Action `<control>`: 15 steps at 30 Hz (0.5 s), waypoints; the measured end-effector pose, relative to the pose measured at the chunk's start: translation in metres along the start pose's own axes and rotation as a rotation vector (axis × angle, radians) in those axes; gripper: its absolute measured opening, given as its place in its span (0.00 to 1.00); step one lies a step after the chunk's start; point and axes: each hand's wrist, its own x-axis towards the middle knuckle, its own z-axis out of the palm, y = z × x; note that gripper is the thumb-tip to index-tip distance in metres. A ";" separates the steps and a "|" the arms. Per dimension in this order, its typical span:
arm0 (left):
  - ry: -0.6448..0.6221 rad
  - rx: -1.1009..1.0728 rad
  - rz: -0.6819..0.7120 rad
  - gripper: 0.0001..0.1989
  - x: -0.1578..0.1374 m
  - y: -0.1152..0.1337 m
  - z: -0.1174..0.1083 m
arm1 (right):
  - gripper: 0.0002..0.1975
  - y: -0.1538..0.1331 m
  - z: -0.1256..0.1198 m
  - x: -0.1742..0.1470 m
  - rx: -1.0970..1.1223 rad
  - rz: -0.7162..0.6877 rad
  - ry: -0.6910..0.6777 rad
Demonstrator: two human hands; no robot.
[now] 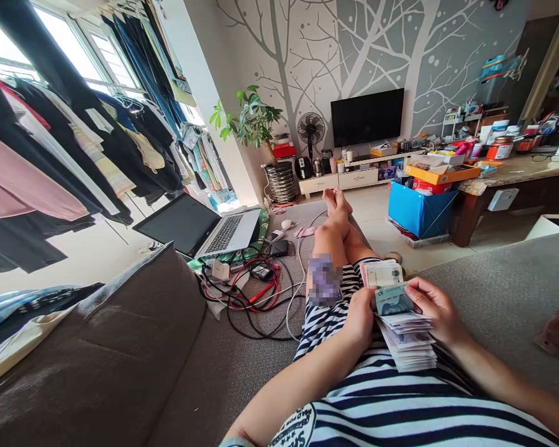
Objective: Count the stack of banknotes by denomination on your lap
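Over my lap, my left hand [360, 315] and my right hand [436, 309] hold a blue-green banknote [394, 300] between them. The left fingers are closed at its left edge; the right thumb and fingers pinch its right edge. Just below the note, a thick fanned stack of banknotes [409, 347] rests against the striped clothing. Another pile of banknotes [382, 275] lies beyond it on my thighs. Left of these piles, a purple item [325, 279], blurred out in the picture, lies on my leg.
I sit on a grey sofa [256, 366] with legs stretched out. To the left are an open laptop [223, 239] and tangled cables [261, 292]. Right of my feet stand a blue storage box [422, 211] and a cluttered table [522, 171]. A television [368, 118] stands against the far wall.
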 end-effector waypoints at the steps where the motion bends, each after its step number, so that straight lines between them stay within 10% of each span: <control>1: -0.004 -0.003 0.001 0.12 0.000 0.000 0.000 | 0.19 0.001 -0.003 0.003 -0.010 -0.004 -0.041; 15: 0.134 0.042 0.021 0.10 -0.001 0.000 0.003 | 0.18 -0.003 -0.014 0.025 -0.117 -0.082 -0.246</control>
